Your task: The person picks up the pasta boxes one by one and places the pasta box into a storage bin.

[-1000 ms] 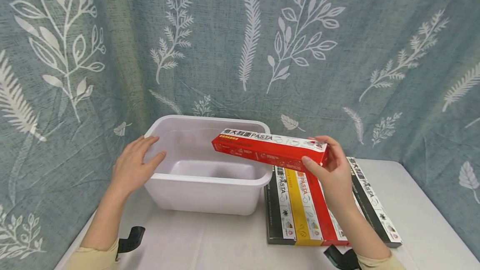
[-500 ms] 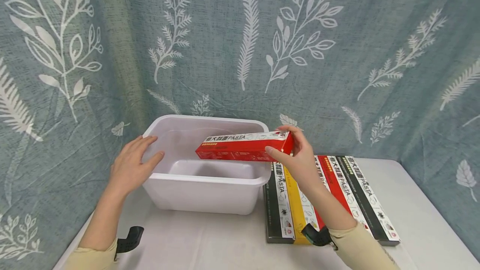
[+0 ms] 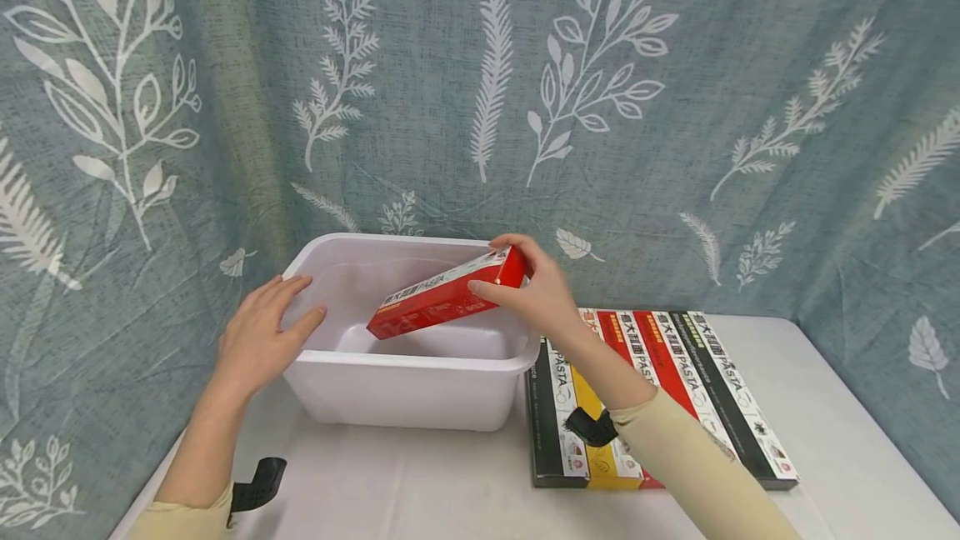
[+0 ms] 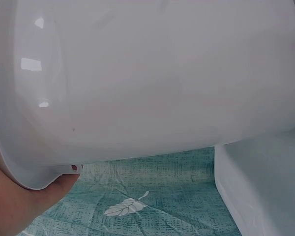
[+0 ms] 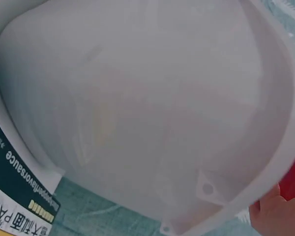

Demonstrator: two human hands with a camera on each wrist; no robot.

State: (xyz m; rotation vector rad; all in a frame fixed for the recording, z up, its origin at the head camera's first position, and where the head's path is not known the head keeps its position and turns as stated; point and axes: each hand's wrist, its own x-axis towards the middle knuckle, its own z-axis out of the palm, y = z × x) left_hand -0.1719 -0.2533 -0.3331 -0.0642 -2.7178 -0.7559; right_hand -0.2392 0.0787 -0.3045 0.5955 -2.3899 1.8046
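My right hand [image 3: 536, 286] grips the right end of a red pasta box [image 3: 442, 300] between thumb and fingers. The box hangs tilted inside the white plastic tub [image 3: 405, 390], its free left end lower, near the tub floor; whether that end touches is unclear. My left hand [image 3: 262, 332] rests at the tub's left rim, fingers fairly straight and thumb spread apart. The left wrist view shows part of that hand [image 4: 19, 201] against the rim. In the right wrist view, the tub hides most of the red box [image 5: 294, 177], and only part of the right hand [image 5: 280, 216] shows.
Right of the tub, several flat pasta boxes lie side by side, including a black box [image 3: 547, 432] beside the tub, a yellow one [image 3: 600, 461], red ones and a black one [image 3: 731, 407] at the far right. A patterned curtain [image 3: 420, 107] hangs behind the white table [image 3: 420, 490].
My right hand has carried the red box leftward into the tub, and the box's left end has dipped. The left hand has stayed at the rim.
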